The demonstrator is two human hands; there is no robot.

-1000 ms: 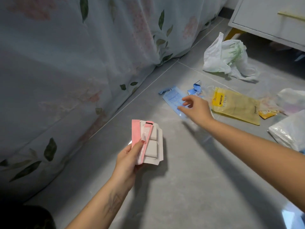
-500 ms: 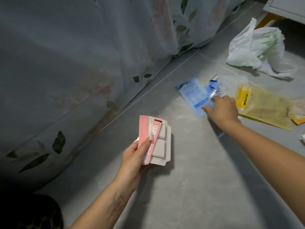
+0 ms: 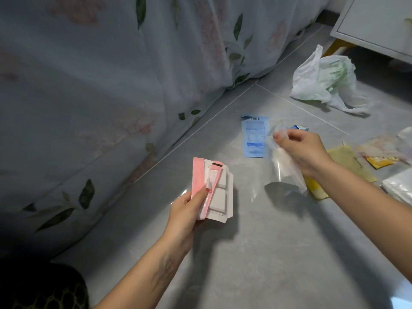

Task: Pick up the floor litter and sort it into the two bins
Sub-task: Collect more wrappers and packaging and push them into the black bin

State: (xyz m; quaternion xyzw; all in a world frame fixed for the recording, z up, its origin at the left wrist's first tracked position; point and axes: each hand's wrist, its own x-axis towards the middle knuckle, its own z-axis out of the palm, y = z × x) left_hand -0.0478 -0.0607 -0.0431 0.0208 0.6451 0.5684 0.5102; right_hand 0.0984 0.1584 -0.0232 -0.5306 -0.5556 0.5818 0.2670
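Right hand (image 3: 304, 150) pinches a crumpled clear plastic wrapper (image 3: 284, 166), lifted off the grey tiled floor (image 3: 256, 253), just right of the flat blue sachet (image 3: 254, 136). Left hand (image 3: 186, 211), nearer than the sachet, clamps a white moulded tray (image 3: 219, 192) and pink paper strips (image 3: 198, 175).

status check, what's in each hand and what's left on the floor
Left hand shut on pink-and-white packaging. Right hand shut on clear plastic bag, lifted off floor. Blue sachet, white plastic bag, yellow pouch on floor. No bins visible.
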